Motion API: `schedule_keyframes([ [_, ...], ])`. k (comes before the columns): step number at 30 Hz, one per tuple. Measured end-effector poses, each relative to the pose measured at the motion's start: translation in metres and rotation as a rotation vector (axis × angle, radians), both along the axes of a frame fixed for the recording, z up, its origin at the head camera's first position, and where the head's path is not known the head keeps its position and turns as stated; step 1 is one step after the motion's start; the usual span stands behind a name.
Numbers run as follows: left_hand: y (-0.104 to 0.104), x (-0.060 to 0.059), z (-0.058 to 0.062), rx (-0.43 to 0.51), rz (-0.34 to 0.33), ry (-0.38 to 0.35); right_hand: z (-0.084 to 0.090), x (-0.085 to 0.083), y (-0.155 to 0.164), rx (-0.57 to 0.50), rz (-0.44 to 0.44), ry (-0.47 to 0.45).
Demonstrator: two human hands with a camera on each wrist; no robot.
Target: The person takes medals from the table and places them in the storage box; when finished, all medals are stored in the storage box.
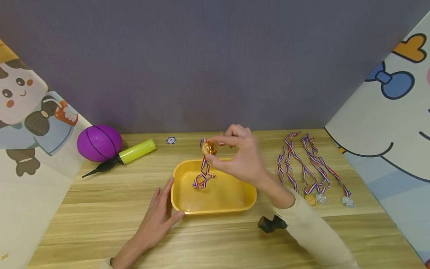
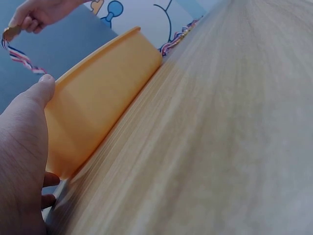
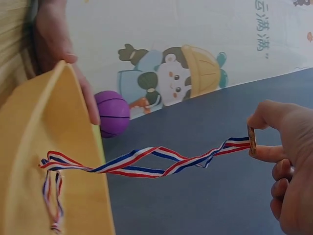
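My right hand [image 1: 243, 158] pinches a gold medal [image 1: 209, 148] by its edge between thumb and forefinger, above the yellow plastic basin [image 1: 215, 212]. From the medal a red, white and blue ribbon [image 3: 161, 161] hangs down, its lower end lying in the basin. At the basin's left end rests my left hand [image 1: 158, 216], its fingers straight along the outer wall and the thumb touching the near corner. In the left wrist view, the thumb [image 2: 44, 90] lies against the basin's rim, while some fingers are hidden.
On the right lie a gold medal [image 1: 310, 200] and silver medals [image 1: 348, 202] with spread ribbons. A purple ball [image 1: 99, 143] and a yellow-green hand pump [image 1: 137, 151] sit at back left. A blue-and-white poker chip [image 1: 171, 140] lies behind the basin.
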State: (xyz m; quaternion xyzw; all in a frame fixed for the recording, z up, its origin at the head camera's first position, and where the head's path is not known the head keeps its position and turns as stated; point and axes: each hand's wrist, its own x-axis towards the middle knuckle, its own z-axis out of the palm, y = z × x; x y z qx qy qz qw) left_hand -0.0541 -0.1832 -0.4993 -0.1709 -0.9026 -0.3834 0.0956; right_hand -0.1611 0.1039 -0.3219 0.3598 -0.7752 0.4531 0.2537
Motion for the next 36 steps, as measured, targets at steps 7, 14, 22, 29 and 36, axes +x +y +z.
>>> schedule_keyframes([
  [7, 0.0, 0.0, 0.0, 0.0, 0.002, 0.001, -0.025, 0.004, -0.011, 0.063, -0.008, -0.033],
  [14, 0.001, -0.001, 0.0, 0.006, -0.004, 0.008, -0.048, 0.013, -0.022, 0.102, -0.024, -0.112],
  [22, 0.0, 0.0, -0.001, 0.005, -0.001, 0.016, -0.071, 0.02, -0.035, 0.176, -0.02, -0.136],
  [29, 0.0, 0.0, -0.001, 0.001, 0.002, 0.014, -0.09, 0.024, -0.044, 0.305, -0.026, -0.179],
  [36, 0.0, 0.001, -0.001, -0.004, 0.001, 0.02, -0.101, 0.025, -0.049, 0.385, 0.0, -0.272],
])
